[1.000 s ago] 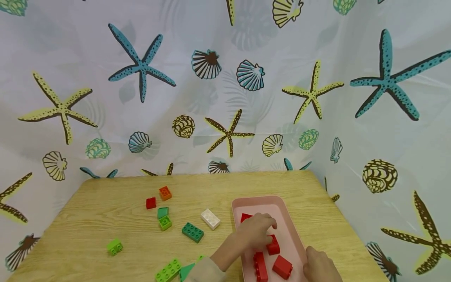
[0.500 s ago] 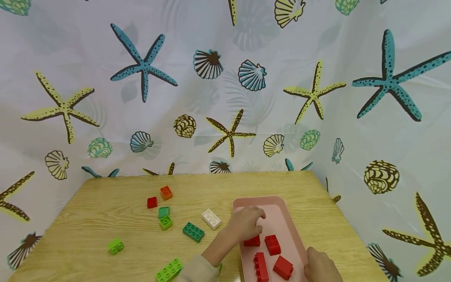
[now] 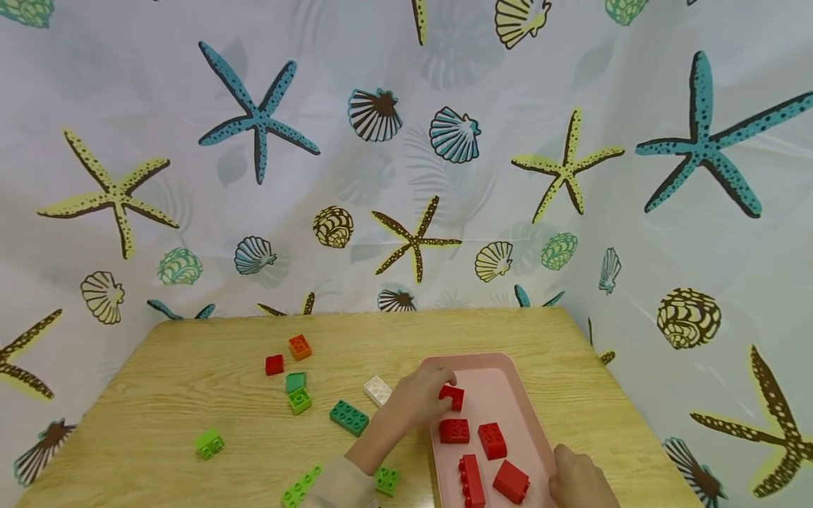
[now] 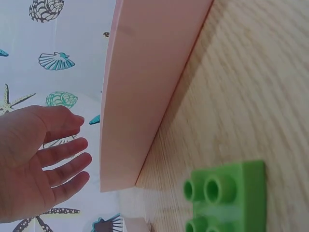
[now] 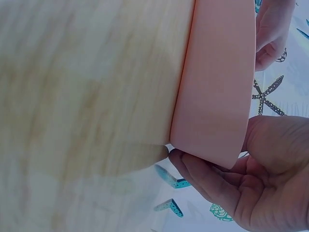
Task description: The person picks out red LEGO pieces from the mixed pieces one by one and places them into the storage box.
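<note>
My left hand (image 3: pixel 416 396) is over the left rim of the pink tray (image 3: pixel 536 416), fingers beside a red brick (image 3: pixel 452 399). The left wrist view shows that hand (image 4: pixel 48 162) with loosely bent, spread fingers and nothing in its palm. Behind it, the tray holds several red bricks: a curved-top brick (image 3: pixel 454 431), another curved one (image 3: pixel 492 441), a long narrow brick (image 3: pixel 471 481) and a tilted block (image 3: pixel 511 482). At the tray's right side my right hand (image 3: pixel 579 480) grips the edge. Its fingers bend under the tray's corner in the right wrist view (image 5: pixel 275 179).
Loose bricks lie left of the tray: white (image 3: pixel 377 389), dark green (image 3: pixel 349 418), teal (image 3: pixel 295 382), lime (image 3: pixel 300 400), small red (image 3: pixel 274 365), orange (image 3: pixel 300 347), and another lime brick (image 3: pixel 209 443). A green brick (image 3: pixel 386 481) and long lime brick (image 3: pixel 301 487) sit near the left sleeve.
My left hand has moved left from over the tray's middle to its left rim, uncovering red bricks. My right hand has stayed on the tray's edge.
</note>
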Tool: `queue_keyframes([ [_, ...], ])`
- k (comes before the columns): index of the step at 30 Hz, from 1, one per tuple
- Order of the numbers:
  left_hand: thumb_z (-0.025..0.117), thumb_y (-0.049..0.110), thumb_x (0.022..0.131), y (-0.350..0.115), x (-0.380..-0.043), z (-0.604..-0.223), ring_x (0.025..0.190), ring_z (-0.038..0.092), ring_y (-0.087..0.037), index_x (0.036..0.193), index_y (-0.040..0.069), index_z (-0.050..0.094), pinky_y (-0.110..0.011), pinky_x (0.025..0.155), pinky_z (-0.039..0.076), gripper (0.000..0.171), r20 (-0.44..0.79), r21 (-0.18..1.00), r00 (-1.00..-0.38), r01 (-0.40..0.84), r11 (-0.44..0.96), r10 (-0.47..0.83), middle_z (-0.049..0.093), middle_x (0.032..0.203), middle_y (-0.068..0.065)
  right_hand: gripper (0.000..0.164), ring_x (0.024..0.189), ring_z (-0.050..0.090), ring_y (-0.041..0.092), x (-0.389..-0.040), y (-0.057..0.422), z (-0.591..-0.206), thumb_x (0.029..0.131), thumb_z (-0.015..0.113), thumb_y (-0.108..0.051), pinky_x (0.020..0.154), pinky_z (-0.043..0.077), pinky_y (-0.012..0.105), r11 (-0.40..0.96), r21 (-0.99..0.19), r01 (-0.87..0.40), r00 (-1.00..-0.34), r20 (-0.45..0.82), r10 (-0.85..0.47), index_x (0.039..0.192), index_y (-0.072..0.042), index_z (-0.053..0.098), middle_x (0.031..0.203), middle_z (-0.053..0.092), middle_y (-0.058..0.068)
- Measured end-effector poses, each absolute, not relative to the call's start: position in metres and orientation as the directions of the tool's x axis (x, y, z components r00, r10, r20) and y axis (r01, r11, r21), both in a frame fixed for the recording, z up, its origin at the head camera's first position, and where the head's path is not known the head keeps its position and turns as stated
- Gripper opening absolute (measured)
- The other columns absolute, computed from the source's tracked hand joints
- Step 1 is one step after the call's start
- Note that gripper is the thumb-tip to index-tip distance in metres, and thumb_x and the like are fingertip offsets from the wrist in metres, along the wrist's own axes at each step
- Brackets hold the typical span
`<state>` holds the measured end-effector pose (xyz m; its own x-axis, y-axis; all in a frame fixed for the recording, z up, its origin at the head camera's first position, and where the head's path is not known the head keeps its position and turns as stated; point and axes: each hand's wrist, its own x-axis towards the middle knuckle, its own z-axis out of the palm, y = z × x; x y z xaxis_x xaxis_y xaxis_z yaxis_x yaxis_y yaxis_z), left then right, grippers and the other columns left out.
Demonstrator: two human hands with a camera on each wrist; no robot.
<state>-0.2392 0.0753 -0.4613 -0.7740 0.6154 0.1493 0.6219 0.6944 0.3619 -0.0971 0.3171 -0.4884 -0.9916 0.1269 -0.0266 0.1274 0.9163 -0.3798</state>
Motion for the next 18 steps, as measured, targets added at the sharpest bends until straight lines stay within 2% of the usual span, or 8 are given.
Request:
queue_keyframes([
  [3, 0.074, 0.017, 0.089, 0.071, -0.242, -0.462, 0.09, 0.055, -0.011, 0.109, 0.013, 0.069, -0.022, 0.071, 0.05, 0.02, 0.134, 0.364, -0.781, 0.611, 0.703, 0.609, 0.062, 0.115, -0.001, 0.016, 0.056, 0.051, 0.023, -0.096, 0.317, -0.489, 0.076, 0.062, 0.008, 0.052, 0.044, 0.041, 0.911, -0.391, 0.132, -0.991, -0.03, 0.131, 0.076, -0.003, 0.05, 0.064, 0.053, 0.008],
  [9, 0.072, 0.016, 0.089, 0.064, -0.246, -0.466, 0.083, 0.052, -0.011, 0.106, 0.013, 0.068, -0.023, 0.065, 0.047, 0.017, 0.091, 0.396, -0.799, 0.576, 0.715, 0.594, 0.062, 0.11, 0.0, 0.015, 0.057, 0.052, 0.024, -0.096, 0.319, -0.49, 0.077, 0.062, 0.008, 0.053, 0.045, 0.042, 0.908, -0.394, 0.141, -0.99, -0.046, 0.134, 0.078, -0.002, 0.051, 0.065, 0.055, 0.009],
  [18, 0.071, 0.017, 0.091, 0.052, -0.252, -0.474, 0.088, 0.057, -0.014, 0.107, 0.012, 0.069, -0.028, 0.071, 0.051, 0.018, 0.083, 0.394, -0.802, 0.572, 0.719, 0.592, 0.065, 0.109, -0.003, 0.014, 0.058, 0.052, 0.024, -0.099, 0.32, -0.494, 0.079, 0.063, 0.008, 0.054, 0.046, 0.041, 0.904, -0.39, 0.177, -0.983, -0.11, 0.145, 0.08, 0.0, 0.052, 0.066, 0.054, 0.008],
])
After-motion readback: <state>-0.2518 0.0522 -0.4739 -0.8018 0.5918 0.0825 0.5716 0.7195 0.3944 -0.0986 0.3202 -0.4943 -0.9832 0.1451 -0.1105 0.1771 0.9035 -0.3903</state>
